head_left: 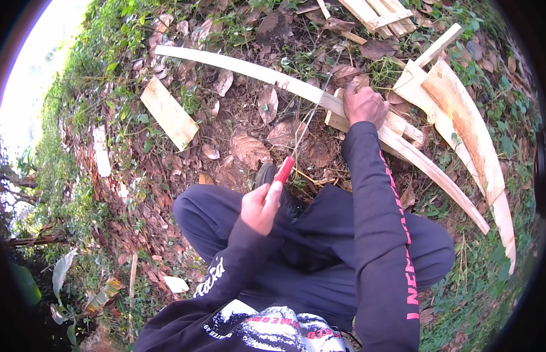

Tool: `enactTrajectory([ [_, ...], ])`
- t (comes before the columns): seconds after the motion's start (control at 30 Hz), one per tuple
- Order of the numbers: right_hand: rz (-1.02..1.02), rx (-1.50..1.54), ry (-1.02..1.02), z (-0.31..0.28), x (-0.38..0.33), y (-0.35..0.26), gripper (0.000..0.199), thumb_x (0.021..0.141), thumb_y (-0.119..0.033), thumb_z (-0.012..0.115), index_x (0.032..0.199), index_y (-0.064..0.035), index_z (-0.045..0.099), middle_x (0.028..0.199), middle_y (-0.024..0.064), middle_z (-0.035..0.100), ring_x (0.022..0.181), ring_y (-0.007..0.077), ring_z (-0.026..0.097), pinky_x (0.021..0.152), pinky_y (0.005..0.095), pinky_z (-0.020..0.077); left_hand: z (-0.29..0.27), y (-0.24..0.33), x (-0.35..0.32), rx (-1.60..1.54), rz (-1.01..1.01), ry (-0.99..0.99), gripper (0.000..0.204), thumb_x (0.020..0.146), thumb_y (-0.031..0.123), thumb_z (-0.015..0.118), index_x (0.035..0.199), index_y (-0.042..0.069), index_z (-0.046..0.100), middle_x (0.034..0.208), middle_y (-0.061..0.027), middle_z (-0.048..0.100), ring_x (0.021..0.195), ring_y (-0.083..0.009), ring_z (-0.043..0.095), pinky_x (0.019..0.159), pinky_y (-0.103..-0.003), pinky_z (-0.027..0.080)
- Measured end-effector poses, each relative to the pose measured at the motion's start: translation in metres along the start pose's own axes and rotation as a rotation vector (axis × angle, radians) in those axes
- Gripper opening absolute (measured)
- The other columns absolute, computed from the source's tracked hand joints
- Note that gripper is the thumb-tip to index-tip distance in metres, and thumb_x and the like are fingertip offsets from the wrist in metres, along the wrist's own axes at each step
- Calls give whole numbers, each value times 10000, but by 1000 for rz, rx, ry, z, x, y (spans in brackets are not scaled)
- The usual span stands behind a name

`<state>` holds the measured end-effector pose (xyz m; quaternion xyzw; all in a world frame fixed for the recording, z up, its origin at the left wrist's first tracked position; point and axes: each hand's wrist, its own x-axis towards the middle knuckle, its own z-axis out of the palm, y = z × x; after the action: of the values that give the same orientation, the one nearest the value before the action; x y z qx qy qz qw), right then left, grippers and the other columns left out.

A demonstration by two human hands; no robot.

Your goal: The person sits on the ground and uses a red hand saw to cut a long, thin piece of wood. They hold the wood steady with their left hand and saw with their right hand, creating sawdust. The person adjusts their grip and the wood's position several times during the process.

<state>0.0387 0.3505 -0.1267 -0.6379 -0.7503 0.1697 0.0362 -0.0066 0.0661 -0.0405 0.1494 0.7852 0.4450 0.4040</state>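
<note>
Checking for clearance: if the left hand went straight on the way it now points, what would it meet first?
The left hand would probably meet the long pale wooden strip first; the red-handled tool it grips crosses that strip in view, though depth leaves contact unclear.

There is one red-handled blade (286, 167) and one long wooden strip (243, 68). The ground (314, 146) carries one short flat board (169, 113) toward its left edge, two broad slabs (469, 120) toward its right, and at least three slats (381, 17) toward the far edge, cut off there.
</note>
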Motion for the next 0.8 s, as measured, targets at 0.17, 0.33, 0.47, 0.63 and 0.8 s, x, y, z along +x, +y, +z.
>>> enactTrajectory([
  [0.17,43,-59,-34,-1,3,-4,640,857,-577,419,901,-20,730,944,249,673,925,379,651,892,435,435,35,23,69,91,165,29,450,943,357,549,741,-43,589,542,-155,479,469,-218,456,503,-376,383],
  [0.33,32,-64,46,3,4,2,656,859,-549,414,857,32,719,876,278,666,881,417,638,863,441,436,31,42,49,66,165,18,346,951,298,559,861,-28,629,543,-48,423,511,-111,408,498,-327,372],
  [0.47,23,-64,68,2,-1,-4,644,844,-547,443,869,35,718,886,285,663,881,413,644,870,449,450,1,11,-8,44,18,-8,339,954,294,557,991,-26,664,545,-54,418,512,-68,405,490,-293,380],
  [0.63,-2,-80,82,14,7,4,640,832,-540,465,847,52,709,866,297,655,868,421,649,835,456,481,30,51,76,138,106,-29,340,950,304,553,1000,-15,660,551,-107,508,467,-140,496,494,-320,415],
  [0.8,1,-62,96,5,4,2,646,830,-552,465,840,47,709,879,298,656,875,418,649,829,460,482,14,39,31,68,127,-22,287,940,276,563,1024,29,681,549,-118,539,467,-203,558,513,-338,441],
])
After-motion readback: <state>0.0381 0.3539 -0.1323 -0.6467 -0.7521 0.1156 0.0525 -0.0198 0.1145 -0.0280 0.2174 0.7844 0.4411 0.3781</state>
